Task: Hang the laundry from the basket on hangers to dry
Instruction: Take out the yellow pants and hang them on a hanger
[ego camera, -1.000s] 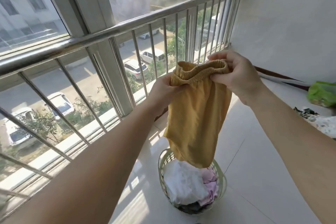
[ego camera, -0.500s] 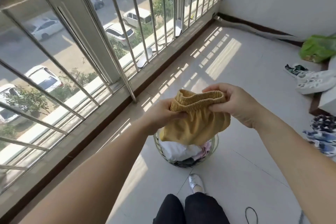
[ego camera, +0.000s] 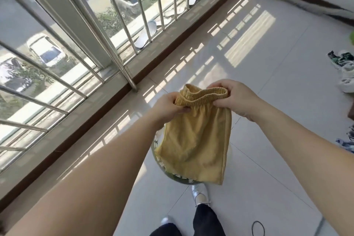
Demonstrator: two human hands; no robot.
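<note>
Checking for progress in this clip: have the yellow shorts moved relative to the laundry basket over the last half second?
Yes. The yellow shorts now hang unfurled in front of the basket, hiding the laundry visible earlier; both hands grip the waistband.

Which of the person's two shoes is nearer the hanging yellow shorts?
The silver shoe just under the yellow shorts hem; the other shoe sits lower left, half hidden.

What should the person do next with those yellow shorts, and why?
Probably fetch a hanger. Both the left hand and right hand already grip the waistband of the shorts, which hang open and straight above the basket, yet no hanger shows in view.
</note>
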